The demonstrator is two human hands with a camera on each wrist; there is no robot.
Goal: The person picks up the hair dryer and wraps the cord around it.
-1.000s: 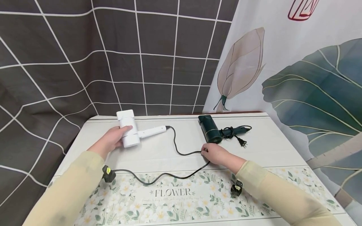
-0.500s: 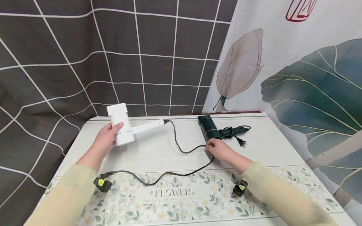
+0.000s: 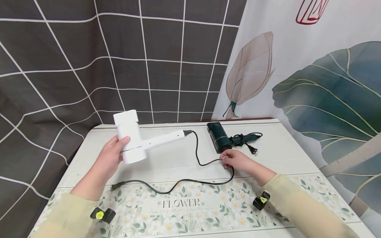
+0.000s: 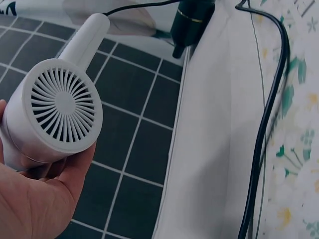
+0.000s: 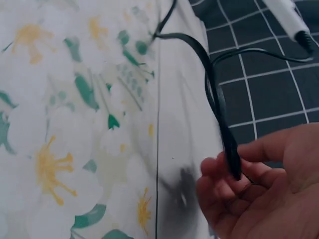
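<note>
My left hand (image 3: 110, 155) grips the barrel of a white hair dryer (image 3: 131, 135), raised above the table with its handle pointing right. In the left wrist view, the round slotted grille of the hair dryer (image 4: 65, 102) faces the camera, and the fingers wrap under the barrel. A black power cord (image 3: 197, 152) runs from the handle's end to my right hand (image 3: 238, 161), which pinches it between thumb and fingers. Past that hand the power cord (image 5: 214, 89) loops back left, ending in a plug (image 3: 117, 185) near the left forearm.
A dark green hair dryer (image 3: 219, 137) lies behind the right hand, its own cord wound round the handle and its plug (image 3: 252, 149) loose beside it. A flowered strip crosses the white table cover (image 3: 178, 168). A dark gridded curtain (image 3: 163, 76) hangs behind.
The white hair dryer has been lifted off the table, its handle end swinging right and nearer. The right hand has moved slightly right, drawing the pinched cord along.
</note>
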